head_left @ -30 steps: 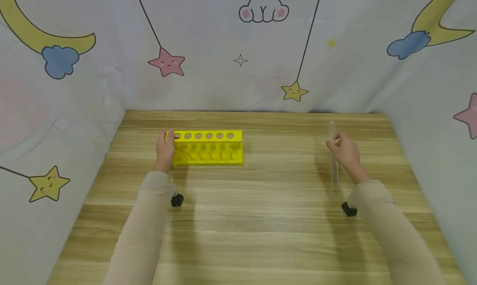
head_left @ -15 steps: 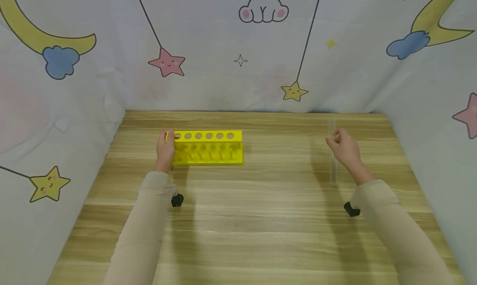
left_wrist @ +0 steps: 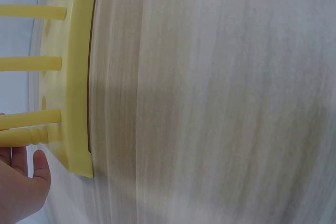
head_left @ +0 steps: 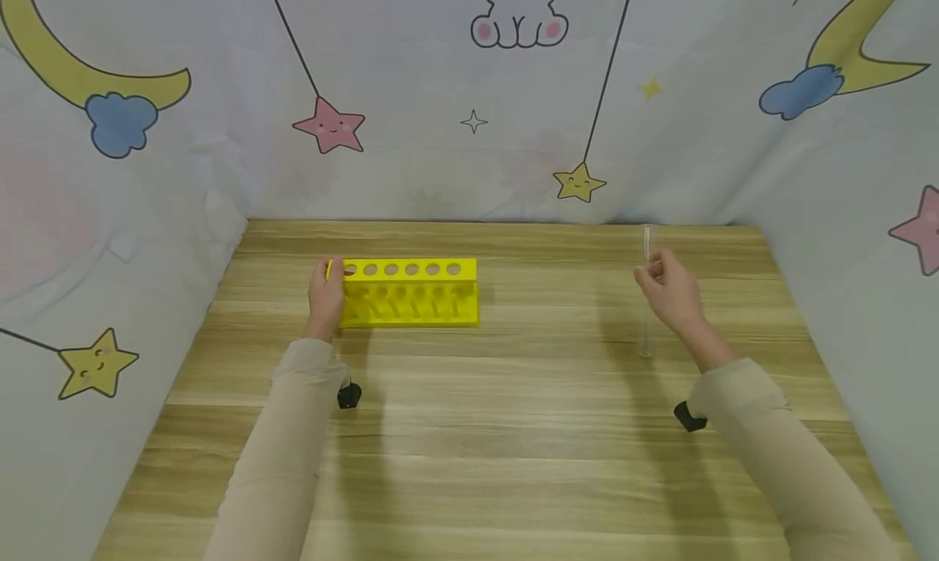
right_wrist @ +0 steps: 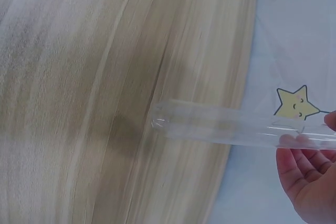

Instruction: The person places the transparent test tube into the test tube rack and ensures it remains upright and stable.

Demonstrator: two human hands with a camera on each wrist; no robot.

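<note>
A yellow test tube rack (head_left: 411, 304) with a row of round holes stands on the left half of the table, its holes unfilled. At the rack's left end my left hand (head_left: 325, 300) grips its side; in the left wrist view the thumb and fingers (left_wrist: 41, 166) are by the end post. My right hand (head_left: 671, 292) pinches a clear test tube (head_left: 645, 333) near its middle, over the right side of the table. The right wrist view shows the tube's rounded end (right_wrist: 160, 116) above the wood, with fingers (right_wrist: 291, 169) around its far part.
The wood-grain table (head_left: 499, 430) ends at a white cloth backdrop (head_left: 411, 170) printed with stars and moons. Cloth walls also rise at left and right. A small black piece (head_left: 350, 395) sits by the left wrist, another black piece (head_left: 689, 416) by the right.
My right hand has raised the test tube and shifted it slightly left, and the tube's lower end has moved up in the head view. The left hand and the rack have stayed put.
</note>
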